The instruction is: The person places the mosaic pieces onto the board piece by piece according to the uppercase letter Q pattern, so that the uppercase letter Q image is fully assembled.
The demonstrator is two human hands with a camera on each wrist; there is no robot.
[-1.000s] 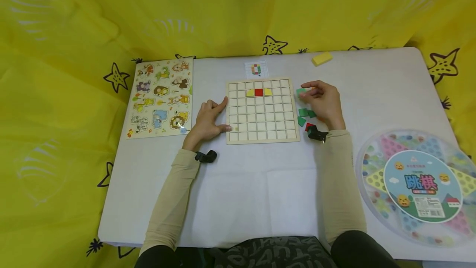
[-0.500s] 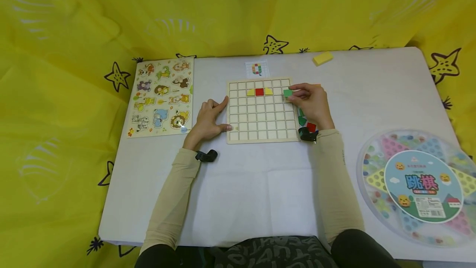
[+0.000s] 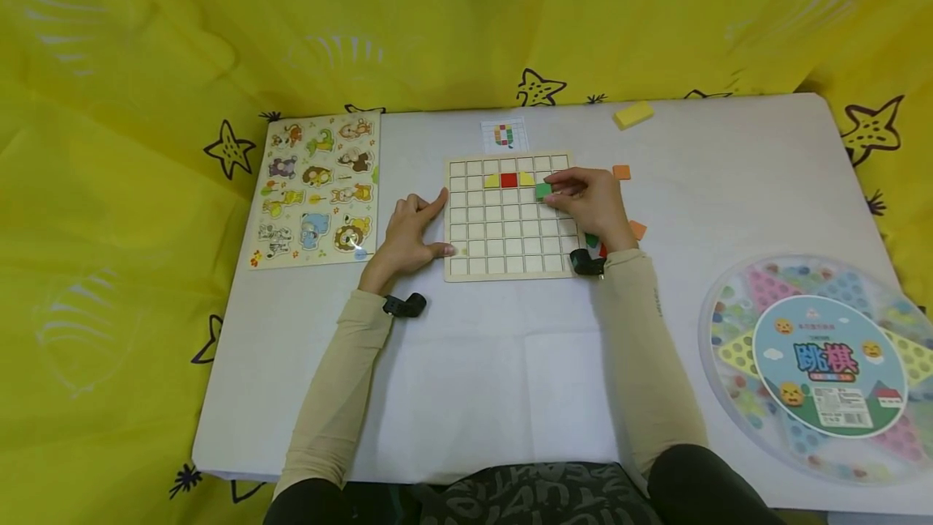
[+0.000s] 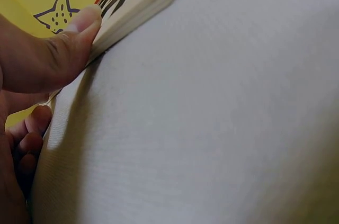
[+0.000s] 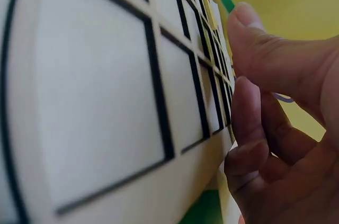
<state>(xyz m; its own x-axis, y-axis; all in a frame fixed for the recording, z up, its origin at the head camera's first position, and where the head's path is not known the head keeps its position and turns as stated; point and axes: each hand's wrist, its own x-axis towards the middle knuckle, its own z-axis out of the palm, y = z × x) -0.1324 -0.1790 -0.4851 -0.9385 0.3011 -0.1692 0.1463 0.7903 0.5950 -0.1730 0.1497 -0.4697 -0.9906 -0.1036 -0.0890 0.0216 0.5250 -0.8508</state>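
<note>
My right hand (image 3: 592, 199) pinches a green square tile (image 3: 543, 191) between thumb and fingers, above the right part of a wooden grid board (image 3: 510, 275). In the right wrist view the tile (image 5: 228, 3) shows edge-on beyond the thumb, apart from the board's face. My left hand (image 3: 408, 235) rests at the board's left side, thumb and index finger spread along it. In the left wrist view the thumb (image 4: 79, 44) presses on the board's edge. Two yellow tiles flank a red square tile (image 3: 509, 180) in the second row of the grid.
A small pattern card (image 3: 514, 136) lies behind the board. Orange tiles (image 3: 621, 172) and partly hidden green and red ones lie to its right. A yellow block (image 3: 633, 114), an animal puzzle board (image 3: 315, 193) and a round Chinese checkers box (image 3: 829, 364) are also on the table.
My right hand has carried the green tile leftward from the pieces beside the board to above the grid. The left hand has stayed at the board's left edge.
</note>
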